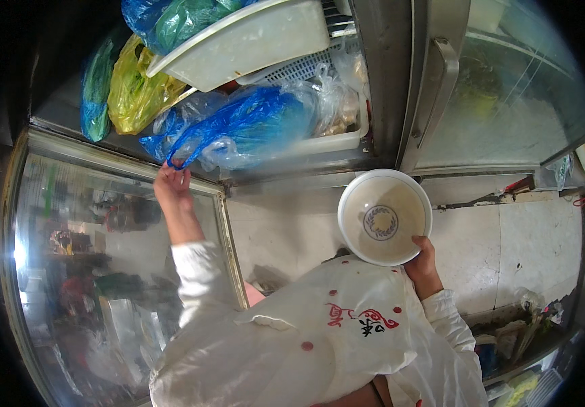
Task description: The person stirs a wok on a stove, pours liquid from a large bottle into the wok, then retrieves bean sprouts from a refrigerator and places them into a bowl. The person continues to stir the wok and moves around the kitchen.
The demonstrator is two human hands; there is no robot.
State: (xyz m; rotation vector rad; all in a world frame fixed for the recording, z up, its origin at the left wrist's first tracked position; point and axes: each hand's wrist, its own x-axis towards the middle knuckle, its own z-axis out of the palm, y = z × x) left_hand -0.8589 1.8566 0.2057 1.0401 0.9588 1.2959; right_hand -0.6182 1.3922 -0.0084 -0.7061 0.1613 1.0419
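Note:
My left hand (176, 193) pinches the looped handles of a blue plastic bag (252, 119) in the open refrigerated cabinet. The bag bulges, and its contents cannot be made out through the film. In my right hand (425, 263) is a white bowl (358, 218), held by its rim with the thumb over the edge. Its inside faces up, with a blue ring pattern on the bottom and nothing in it. Clear plastic bags (335, 108) with pale lumps lie right of the blue bag, in a white tray (347, 140).
A white plastic bin (258, 44) with blue and green bags sits above. Yellow (133, 88) and blue-green bags (96, 95) hang at the left. The open glass door (89, 271) stands on my left; a closed glass door (502, 102) is at right. Below lies a tiled floor (292, 230).

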